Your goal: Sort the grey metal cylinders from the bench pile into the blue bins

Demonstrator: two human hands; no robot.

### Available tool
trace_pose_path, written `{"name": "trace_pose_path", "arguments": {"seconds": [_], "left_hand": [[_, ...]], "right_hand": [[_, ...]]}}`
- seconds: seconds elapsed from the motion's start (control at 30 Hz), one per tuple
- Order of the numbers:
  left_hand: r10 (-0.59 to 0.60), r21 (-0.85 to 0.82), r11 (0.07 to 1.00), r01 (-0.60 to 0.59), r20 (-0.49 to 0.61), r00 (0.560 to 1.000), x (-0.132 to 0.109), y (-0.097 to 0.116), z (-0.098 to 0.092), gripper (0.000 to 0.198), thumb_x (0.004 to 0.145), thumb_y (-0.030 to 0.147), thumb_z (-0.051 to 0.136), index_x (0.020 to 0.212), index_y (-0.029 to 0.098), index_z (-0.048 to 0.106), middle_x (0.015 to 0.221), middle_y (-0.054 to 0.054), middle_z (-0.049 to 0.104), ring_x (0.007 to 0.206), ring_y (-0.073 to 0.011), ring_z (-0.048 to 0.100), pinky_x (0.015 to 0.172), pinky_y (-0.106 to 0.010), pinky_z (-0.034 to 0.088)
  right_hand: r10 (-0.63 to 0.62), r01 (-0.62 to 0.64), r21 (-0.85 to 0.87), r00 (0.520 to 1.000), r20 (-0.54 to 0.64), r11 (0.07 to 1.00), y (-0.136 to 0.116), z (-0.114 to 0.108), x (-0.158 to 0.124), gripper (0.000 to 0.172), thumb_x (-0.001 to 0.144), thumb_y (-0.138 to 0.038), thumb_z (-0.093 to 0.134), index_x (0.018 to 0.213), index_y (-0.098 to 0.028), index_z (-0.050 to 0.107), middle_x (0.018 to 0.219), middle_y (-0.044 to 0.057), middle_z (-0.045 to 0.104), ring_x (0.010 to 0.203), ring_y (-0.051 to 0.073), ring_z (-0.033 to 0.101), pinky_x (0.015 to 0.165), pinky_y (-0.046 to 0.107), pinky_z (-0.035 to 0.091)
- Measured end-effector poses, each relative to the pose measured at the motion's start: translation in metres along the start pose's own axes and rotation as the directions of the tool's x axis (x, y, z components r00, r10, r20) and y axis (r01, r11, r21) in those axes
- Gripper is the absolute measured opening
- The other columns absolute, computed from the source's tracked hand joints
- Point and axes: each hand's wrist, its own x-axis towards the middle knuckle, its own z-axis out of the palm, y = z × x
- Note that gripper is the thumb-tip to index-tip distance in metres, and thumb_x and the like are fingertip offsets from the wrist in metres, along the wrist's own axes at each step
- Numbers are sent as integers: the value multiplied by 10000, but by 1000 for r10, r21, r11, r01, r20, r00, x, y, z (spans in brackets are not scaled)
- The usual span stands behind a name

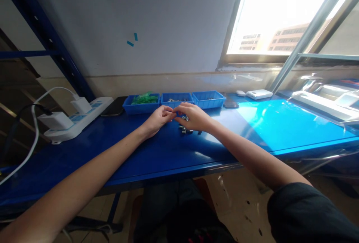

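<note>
My left hand [157, 120] and my right hand [194, 117] meet over the blue table, fingertips pinched together. Whatever lies between the fingers is too small and covered to make out. Beneath and beside my right hand is a loose group of small metal fasteners [183, 130], partly hidden by it. Just behind the hands stand three blue bins in a row. The left bin [141, 108] has green plastic bags [145, 98] in it, the middle bin [179, 96] small metal parts, and the right bin [209, 102] a few small pieces.
A white power strip [81, 119] with plugged-in chargers stands at left, beside a dark phone [114, 106]. Behind the table rises a grey wall [168, 22]. At right are a white box-shaped device [259, 94] and a white tray-like object [322, 104]. Sunlight strikes the right side.
</note>
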Motion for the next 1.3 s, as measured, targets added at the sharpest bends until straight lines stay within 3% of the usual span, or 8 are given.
{"name": "trace_pose_path", "arguments": {"seconds": [0.27,0.43,0.53,0.7,0.93,1.1,1.2,1.3], "left_hand": [[-1,-167,986,7,36,999,-4,11,4,638,663,547,782,1088,162,500,892,-41,653,838,-150,610,803,-294,449],[184,437,873,-217,116,976,-5,6,2,402,833,504,601,1046,163,595,860,-50,648,764,-171,595,737,-317,460],[222,675,634,-376,307,925,-8,6,4,252,837,385,599,958,173,663,903,-60,654,807,-191,598,761,-322,459],[243,749,488,-448,377,894,-12,8,12,192,860,310,552,895,175,684,961,-78,664,955,-235,576,877,-359,452],[256,672,702,-238,73,964,-3,7,5,318,873,414,518,919,137,668,929,-90,679,866,-225,602,803,-344,469],[221,466,857,-221,54,974,-3,9,3,447,880,522,495,1004,122,655,936,-85,697,842,-207,623,788,-320,485],[296,587,745,-317,135,946,-6,8,6,362,907,385,480,1131,145,633,991,-84,688,924,-217,618,876,-353,474],[333,702,550,-453,312,889,-7,4,8,328,896,267,483,1175,186,635,1100,-87,658,1047,-232,577,986,-393,425]], "right_hand": [[-17,10,-44,984,-178,999,-5,-6,1,124,875,-279,545,907,-192,628,812,45,641,779,174,582,752,290,455],[194,-310,-150,836,-513,939,4,-29,12,300,960,-352,399,1124,-193,594,826,63,651,796,189,603,788,319,452],[322,-436,-231,856,-404,870,23,-31,17,372,927,-326,460,1260,-177,534,865,68,679,818,218,623,761,323,445],[356,-373,-214,927,-115,903,28,-18,10,279,897,-313,503,1114,-192,631,830,41,680,754,191,617,688,274,413],[64,-61,-25,994,92,998,5,-9,-1,213,830,-250,601,1023,-174,646,898,49,651,839,174,593,721,251,412],[7,-10,-82,999,-41,997,2,-14,3,133,869,-238,559,941,-167,644,844,55,655,805,174,588,731,265,424],[95,-153,-193,955,-279,969,14,-33,5,200,916,-303,497,990,-180,637,844,59,654,818,189,595,775,297,429],[308,-489,-285,810,-500,825,39,-50,0,292,937,-323,443,1127,-171,604,873,88,664,877,240,608,785,347,434]]}}
